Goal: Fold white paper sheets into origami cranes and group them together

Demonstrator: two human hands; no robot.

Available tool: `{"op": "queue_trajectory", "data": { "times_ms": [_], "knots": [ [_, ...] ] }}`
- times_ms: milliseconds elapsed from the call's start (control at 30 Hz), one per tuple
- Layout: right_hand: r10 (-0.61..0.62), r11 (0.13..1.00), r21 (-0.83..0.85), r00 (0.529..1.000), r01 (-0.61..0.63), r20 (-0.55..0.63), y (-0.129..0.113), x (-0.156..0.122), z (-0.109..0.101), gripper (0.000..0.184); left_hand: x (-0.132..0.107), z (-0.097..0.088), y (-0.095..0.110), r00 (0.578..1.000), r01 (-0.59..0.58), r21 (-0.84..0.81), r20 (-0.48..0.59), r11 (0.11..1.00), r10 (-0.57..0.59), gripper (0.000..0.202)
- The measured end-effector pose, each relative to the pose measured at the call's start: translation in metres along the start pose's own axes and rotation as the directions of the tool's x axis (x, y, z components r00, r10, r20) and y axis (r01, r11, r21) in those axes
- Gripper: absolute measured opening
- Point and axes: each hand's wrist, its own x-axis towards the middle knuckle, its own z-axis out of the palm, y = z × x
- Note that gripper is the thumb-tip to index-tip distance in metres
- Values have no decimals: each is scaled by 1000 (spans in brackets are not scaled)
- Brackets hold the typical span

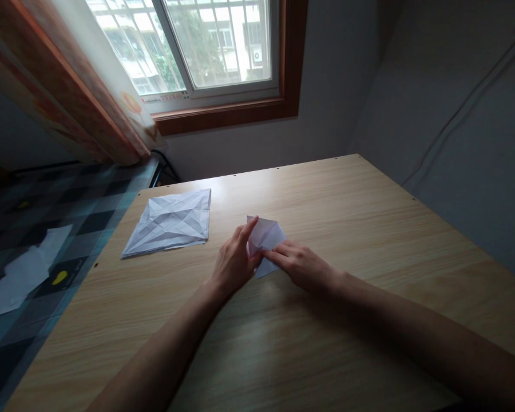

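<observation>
A small folded sheet of white paper is between my hands, over the middle of the wooden table. My left hand grips its left side, one finger raised along the edge and the others curled at the lower part. From the right, my right hand pinches the paper near its lower middle with the fingertips. Part of the paper's lower corner shows beneath the fingers. To the left of my hands lies a flat stack of creased white paper.
At the left, a bed with a checked cover adjoins the table and has loose white paper pieces on it. Behind the table are a wall, a barred window and an orange curtain. A cable runs along the right wall.
</observation>
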Motion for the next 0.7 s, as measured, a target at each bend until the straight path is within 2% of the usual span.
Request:
{"op": "queue_trajectory", "data": {
  "times_ms": [133, 200, 233, 333, 433, 500, 567, 700],
  "knots": [
    [15, 999, 44, 1000, -15, -9, 2, -1, 1, 38, 1, -7, -4, 999, 24, -126, 37, 992, -20, 90],
    [27, 998, 64, 999, -25, -22, 3, -1, 2, 40, 6, -17, -6, 993, -47, -181, 96, 982, 65, 88],
    [29, 997, 70, 999, -27, -25, 3, -1, 3, 41, 11, -24, -7, 978, -99, -188, 165, 977, 131, 86],
    [15, 997, 76, 1000, -14, -23, 2, -1, 3, 44, 32, -47, -7, 930, -163, -29, 329, 986, 164, 66],
    [8, 997, 72, 1000, -6, -16, 2, 0, 2, 46, 59, -65, -5, 846, -269, 126, 504, 955, 172, 36],
    [11, 998, 68, 1000, -10, -11, 2, 0, 2, 47, 74, -70, -4, 822, -310, 174, 543, 935, 171, 20],
    [14, 998, 58, 1000, -14, -1, 2, 0, 2, 47, 85, -72, -6, 803, -327, 167, 568, 930, 180, 13],
    [35, 998, 45, 999, -36, 20, 1, 2, 3, 47, 93, -70, -10, 782, -274, 108, 603, 956, 156, 6]
  ]
}}
